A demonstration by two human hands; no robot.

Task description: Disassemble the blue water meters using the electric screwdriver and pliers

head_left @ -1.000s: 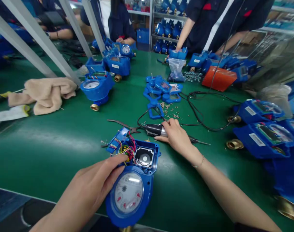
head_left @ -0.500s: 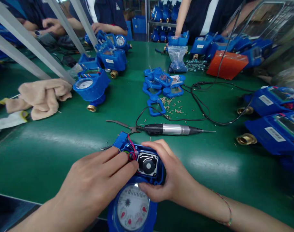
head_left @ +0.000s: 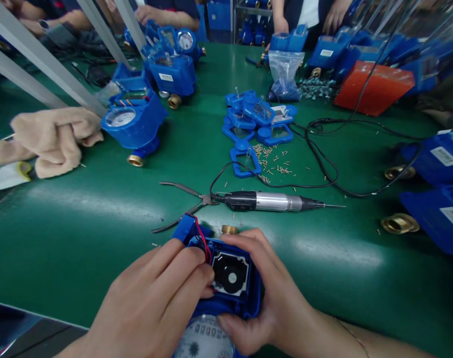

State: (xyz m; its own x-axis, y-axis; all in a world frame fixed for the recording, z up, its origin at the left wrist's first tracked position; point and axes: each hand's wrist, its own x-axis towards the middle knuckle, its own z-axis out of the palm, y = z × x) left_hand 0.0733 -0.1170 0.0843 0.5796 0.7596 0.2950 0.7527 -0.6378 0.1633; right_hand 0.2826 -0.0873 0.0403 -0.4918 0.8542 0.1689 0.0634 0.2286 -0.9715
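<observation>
the fingers of the left hand point(head_left: 155, 293) are bunched together, tips down in the left part of an open compartment; whether they pinch anything there cannot be told. the fingers of the right hand point(head_left: 274, 293) are spread around the right end of the same housing, thumb on the near side and forefinger along the far rim, holding the blue meter point(head_left: 254, 293). it sits at the near side of the tabletop point(head_left: 111, 214), its dial point(head_left: 204, 343) partly covered by the hands. inside the compartment lies a black module point(head_left: 230, 273) with a pale round centre and a whitish border; red wires point(head_left: 202, 236) run over the far left rim, beside a small blue box point(head_left: 185, 227).

just beyond are opened pliers point(head_left: 206, 200) and a silver and black electric screwdriver point(head_left: 278, 201), its cord looping away. farther out, loose screws point(head_left: 264, 155) lie beside a heap of blue frames point(head_left: 256, 112). behind these stands a clear bag point(head_left: 286, 64) with blue contents gathered at its bottom, next to scattered teal pieces point(head_left: 318, 89) and an orange box point(head_left: 373, 87), contents hidden. to the left, another meter point(head_left: 125, 130) has its compartment open, coloured wires showing inside, near a beige cloth point(head_left: 57, 136).
</observation>
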